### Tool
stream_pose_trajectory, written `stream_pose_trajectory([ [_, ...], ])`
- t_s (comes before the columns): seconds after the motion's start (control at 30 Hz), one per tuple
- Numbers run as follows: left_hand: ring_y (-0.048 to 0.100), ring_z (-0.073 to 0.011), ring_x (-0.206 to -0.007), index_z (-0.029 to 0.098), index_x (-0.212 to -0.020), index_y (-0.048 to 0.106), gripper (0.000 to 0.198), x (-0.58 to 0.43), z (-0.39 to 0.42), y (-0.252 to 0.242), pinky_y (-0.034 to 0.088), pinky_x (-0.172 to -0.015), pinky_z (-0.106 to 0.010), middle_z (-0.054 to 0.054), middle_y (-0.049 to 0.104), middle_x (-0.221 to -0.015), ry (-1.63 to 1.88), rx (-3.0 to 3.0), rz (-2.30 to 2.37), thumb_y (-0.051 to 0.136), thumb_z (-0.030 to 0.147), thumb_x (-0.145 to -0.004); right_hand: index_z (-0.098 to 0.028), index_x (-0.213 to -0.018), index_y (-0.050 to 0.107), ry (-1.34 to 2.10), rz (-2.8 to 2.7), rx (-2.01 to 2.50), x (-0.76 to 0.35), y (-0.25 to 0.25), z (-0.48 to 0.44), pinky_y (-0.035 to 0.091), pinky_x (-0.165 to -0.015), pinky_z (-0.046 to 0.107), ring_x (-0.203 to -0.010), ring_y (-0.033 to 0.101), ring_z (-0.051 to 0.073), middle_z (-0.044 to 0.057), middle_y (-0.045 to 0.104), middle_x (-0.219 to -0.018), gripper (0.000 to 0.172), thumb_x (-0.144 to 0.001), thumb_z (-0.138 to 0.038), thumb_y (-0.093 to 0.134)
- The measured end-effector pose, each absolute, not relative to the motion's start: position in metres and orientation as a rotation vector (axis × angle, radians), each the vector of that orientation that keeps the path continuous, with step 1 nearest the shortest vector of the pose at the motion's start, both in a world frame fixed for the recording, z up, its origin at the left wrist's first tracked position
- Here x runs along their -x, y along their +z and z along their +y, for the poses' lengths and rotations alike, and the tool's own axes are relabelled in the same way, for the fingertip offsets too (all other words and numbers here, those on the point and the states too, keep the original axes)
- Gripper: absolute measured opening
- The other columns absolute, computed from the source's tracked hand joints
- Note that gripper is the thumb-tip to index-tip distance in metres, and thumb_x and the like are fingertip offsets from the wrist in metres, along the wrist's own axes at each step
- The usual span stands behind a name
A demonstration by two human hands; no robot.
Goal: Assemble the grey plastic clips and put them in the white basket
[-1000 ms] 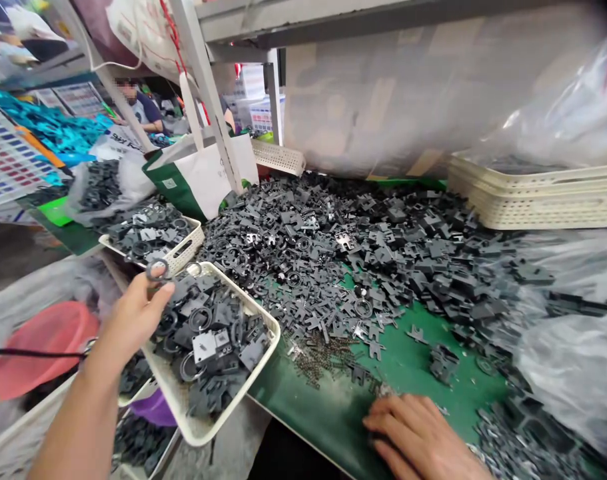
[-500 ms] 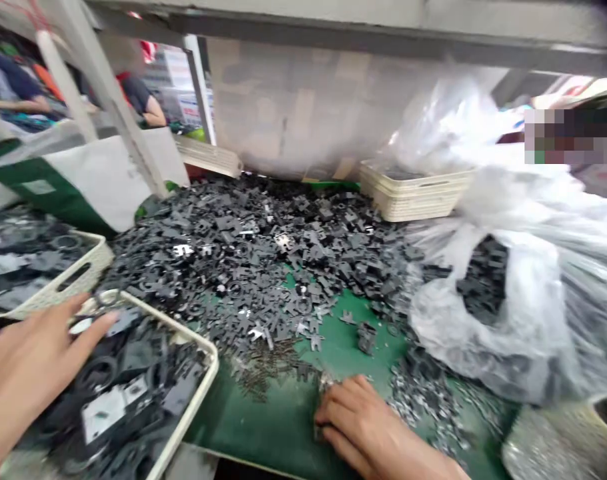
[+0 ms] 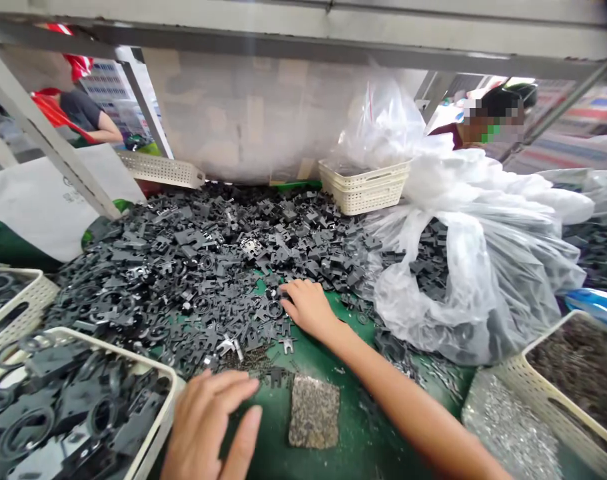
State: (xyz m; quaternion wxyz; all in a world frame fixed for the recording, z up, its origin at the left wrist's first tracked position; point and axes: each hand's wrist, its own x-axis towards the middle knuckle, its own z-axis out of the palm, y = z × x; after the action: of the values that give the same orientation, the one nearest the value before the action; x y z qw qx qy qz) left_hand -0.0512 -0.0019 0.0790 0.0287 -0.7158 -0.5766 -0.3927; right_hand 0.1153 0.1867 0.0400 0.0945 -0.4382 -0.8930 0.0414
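Observation:
My left hand (image 3: pixel 213 423) hovers over the near edge of the green tabletop (image 3: pixel 263 433), its fingers and thumb spread and holding nothing. Beside it lies a squarish, speckled stone-like block (image 3: pixel 314 411). My right hand (image 3: pixel 308 310) reaches past the block to the front of a heap of small dark grey parts (image 3: pixel 218 267). Its fingers and thumb curl inward at the heap, next to a small dark ring (image 3: pixel 274 309); what lies between the fingertips is too small to make out. Thin brownish springs or screws (image 3: pixel 256 360) lie in front of the heap.
At left, a cream basket (image 3: pixel 170 393) holds flat grey parts and rings. Stacked cream baskets (image 3: pixel 366 193) stand behind the heap. A clear plastic bag (image 3: pixel 473 287) of dark parts sits at right, near a basket (image 3: pixel 558 407) of small brown pieces. A shelf beam (image 3: pixel 303 50) crosses overhead.
My right hand has left the block and moved forward to the heap, uncovering the block. My left hand has come from over the basket towards the table's middle. The view has turned right.

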Motion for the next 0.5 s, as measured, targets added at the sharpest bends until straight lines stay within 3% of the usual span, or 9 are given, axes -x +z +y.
stream_pose_trajectory([
  [0.17,0.060,-0.0169,-0.089,0.026,-0.101,0.060,0.016,0.032,0.002,0.065,0.045,-0.085,-0.030,-0.002,0.065,-0.093,-1.342,2.284,-1.836,0.047,0.026,-0.092,-0.023,-0.115,0.059,0.003,-2.588,1.312,-0.093,0.035,0.214,0.028,-0.079,0.036,-0.100,0.048,0.025,0.009,0.059,-0.111,0.024,-0.093,-0.030,0.052],
  [0.33,0.060,-0.0163,-0.090,0.026,-0.100,0.060,0.016,0.031,0.005,0.048,0.046,-0.080,-0.028,-0.002,0.065,-0.095,-1.409,2.273,-1.960,0.047,0.030,-0.093,-0.021,-0.090,0.065,-0.012,-2.601,1.285,-0.095,0.036,0.227,0.025,-0.079,0.038,-0.094,0.047,0.024,0.008,0.063,-0.093,0.019,-0.094,-0.024,0.047],
  [0.5,0.062,-0.0161,-0.082,0.026,-0.095,0.061,0.019,0.024,0.012,0.028,0.047,-0.074,-0.027,-0.002,0.066,-0.087,-1.470,2.253,-1.994,0.044,0.034,-0.094,-0.022,-0.106,0.062,-0.017,-2.573,1.287,-0.080,0.044,0.226,0.023,-0.081,0.039,-0.099,0.045,0.025,0.010,0.062,-0.107,0.022,-0.092,-0.017,0.045],
])
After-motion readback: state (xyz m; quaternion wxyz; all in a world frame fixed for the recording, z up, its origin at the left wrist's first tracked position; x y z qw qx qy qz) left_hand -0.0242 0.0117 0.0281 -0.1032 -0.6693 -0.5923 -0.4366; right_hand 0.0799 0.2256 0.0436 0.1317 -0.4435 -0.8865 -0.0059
